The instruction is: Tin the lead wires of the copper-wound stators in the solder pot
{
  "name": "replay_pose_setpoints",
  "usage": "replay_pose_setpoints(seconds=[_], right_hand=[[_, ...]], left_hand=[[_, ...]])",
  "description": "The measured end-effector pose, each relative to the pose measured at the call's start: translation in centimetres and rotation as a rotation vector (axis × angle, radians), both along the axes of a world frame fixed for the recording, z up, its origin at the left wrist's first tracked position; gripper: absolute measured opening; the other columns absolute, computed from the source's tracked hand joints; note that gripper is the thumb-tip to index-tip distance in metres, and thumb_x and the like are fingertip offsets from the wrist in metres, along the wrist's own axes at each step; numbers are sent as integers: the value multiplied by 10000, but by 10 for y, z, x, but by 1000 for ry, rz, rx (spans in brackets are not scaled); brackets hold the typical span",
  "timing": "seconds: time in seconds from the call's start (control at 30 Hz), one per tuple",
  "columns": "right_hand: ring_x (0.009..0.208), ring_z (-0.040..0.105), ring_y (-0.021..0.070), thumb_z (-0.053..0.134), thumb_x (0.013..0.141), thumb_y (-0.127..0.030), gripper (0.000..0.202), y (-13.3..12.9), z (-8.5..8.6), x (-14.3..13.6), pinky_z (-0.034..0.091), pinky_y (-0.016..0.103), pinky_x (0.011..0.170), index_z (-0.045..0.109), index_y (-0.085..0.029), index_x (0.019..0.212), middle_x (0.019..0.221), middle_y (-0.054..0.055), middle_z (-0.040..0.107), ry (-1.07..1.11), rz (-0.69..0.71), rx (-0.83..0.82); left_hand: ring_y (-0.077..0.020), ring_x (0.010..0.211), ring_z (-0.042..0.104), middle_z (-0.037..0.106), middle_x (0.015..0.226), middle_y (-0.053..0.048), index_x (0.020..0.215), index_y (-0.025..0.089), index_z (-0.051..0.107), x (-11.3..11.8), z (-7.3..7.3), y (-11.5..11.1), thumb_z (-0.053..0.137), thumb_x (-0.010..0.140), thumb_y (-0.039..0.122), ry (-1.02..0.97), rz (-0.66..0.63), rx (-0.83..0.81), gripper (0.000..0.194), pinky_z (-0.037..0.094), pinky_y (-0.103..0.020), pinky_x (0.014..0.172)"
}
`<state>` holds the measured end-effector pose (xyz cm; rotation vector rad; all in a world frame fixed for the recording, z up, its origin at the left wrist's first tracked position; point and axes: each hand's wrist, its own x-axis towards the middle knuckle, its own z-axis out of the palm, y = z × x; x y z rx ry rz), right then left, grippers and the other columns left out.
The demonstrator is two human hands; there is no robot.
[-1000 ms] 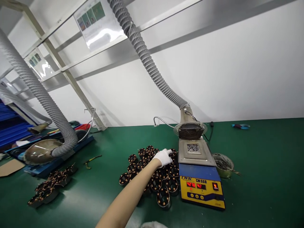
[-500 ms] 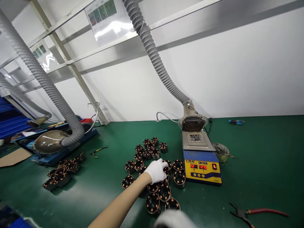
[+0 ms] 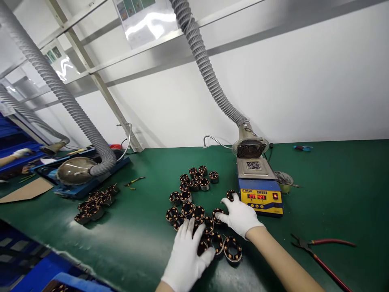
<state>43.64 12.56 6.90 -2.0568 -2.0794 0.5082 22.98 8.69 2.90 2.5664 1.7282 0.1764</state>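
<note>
Both my hands wear white gloves. My left hand [image 3: 188,253] lies with fingers spread over the near left side of a cluster of ring-shaped black parts with copper-coloured dots, like motor stators, and covers some of them. My right hand [image 3: 241,215] reaches in from the right, thumb and fingers apart. Its fingertips touch or nearly touch one ring [image 3: 230,195] by the hot plate and another ring [image 3: 217,215] at the thumb. A further ring [image 3: 232,250] stands below the right hand. More rings [image 3: 194,184] stand behind, further up the table.
A hot plate [image 3: 261,198] with red digits stands at the right, under a fume hose [image 3: 206,69]. Beside it is a small bowl [image 3: 285,187]. Red-handled pliers [image 3: 304,243] lie front right. Another ring pile [image 3: 94,205] lies left. A co-worker's gloved hand [image 3: 22,153] shows far left.
My left hand has drawn back towards me from the cluster's middle. My right hand has come up from the bottom edge to the rings' right side. Several near rings have shifted; the view has turned slightly.
</note>
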Motion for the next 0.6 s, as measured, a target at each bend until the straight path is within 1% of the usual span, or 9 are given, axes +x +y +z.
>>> replay_pose_setpoints(seconds=[0.07, 0.1, 0.13, 0.2, 0.27, 0.33, 0.4, 0.5, 0.6], right_hand=[[889, 614, 331, 415, 774, -650, 545, 2, 0, 6, 439, 432, 711, 543, -286, 1158, 1254, 177, 410, 20, 79, -55], [897, 611, 335, 410, 768, -661, 557, 1, 1, 9, 435, 438, 724, 545, -290, 1162, 1240, 175, 420, 27, 116, -81], [897, 611, 336, 422, 756, -666, 568, 0, 2, 11, 434, 438, 730, 543, -294, 1169, 1213, 170, 440, 32, 146, -104], [891, 613, 328, 518, 705, -637, 581, -7, 5, 14, 439, 417, 730, 532, -311, 1186, 1174, 153, 466, 40, 194, -137], [887, 618, 311, 598, 676, -534, 573, -18, 7, 14, 444, 395, 730, 509, -340, 1207, 1183, 135, 464, 51, 246, -162], [888, 624, 295, 590, 689, -402, 577, -27, 7, 14, 448, 388, 739, 457, -372, 1250, 1224, 126, 446, 72, 284, -177], [903, 627, 292, 564, 681, -307, 634, -29, 5, 13, 455, 390, 752, 399, -396, 1287, 1263, 121, 423, 59, 300, -217], [939, 617, 349, 645, 573, -287, 749, -21, 0, 9, 474, 401, 734, 415, -398, 1277, 1309, 141, 381, -17, 289, -315], [916, 622, 388, 697, 503, -250, 752, -13, -3, 0, 491, 416, 691, 496, -354, 1220, 1313, 180, 368, -56, 255, -346]], left_hand=[[-306, 1346, 169, 303, 1435, -128, 1320, 213, 417, 4, -16, -13, 473, 809, 550, -9, 62, 82, 615, 197, -446, 1104], [-310, 1346, 168, 305, 1432, -134, 1324, 204, 413, 7, -20, -16, 445, 821, 559, -13, 79, 112, 616, 191, -450, 1104], [-319, 1342, 178, 314, 1426, -140, 1320, 204, 420, 10, -22, -17, 427, 822, 579, -12, 89, 131, 623, 191, -455, 1101], [-344, 1330, 200, 337, 1415, -141, 1293, 236, 459, 13, -18, -14, 417, 796, 646, 1, 80, 139, 646, 196, -479, 1089], [-363, 1324, 205, 345, 1414, -129, 1267, 275, 488, 11, -10, -9, 430, 765, 689, 22, 61, 104, 653, 197, -500, 1078], [-365, 1327, 191, 338, 1423, -108, 1267, 307, 483, 6, 0, -4, 442, 757, 693, 44, 20, 32, 641, 195, -507, 1072], [-372, 1333, 164, 327, 1431, -98, 1291, 332, 445, -1, 11, 2, 473, 742, 687, 80, -37, -51, 654, 186, -523, 1066], [-429, 1318, 149, 300, 1440, -119, 1307, 365, 404, -7, 30, 15, 594, 621, 705, 174, -118, -175, 789, 169, -577, 1041], [-505, 1279, 165, 259, 1450, -147, 1308, 384, 387, -7, 50, 32, 655, 476, 749, 264, -154, -306, 947, 190, -638, 995]])
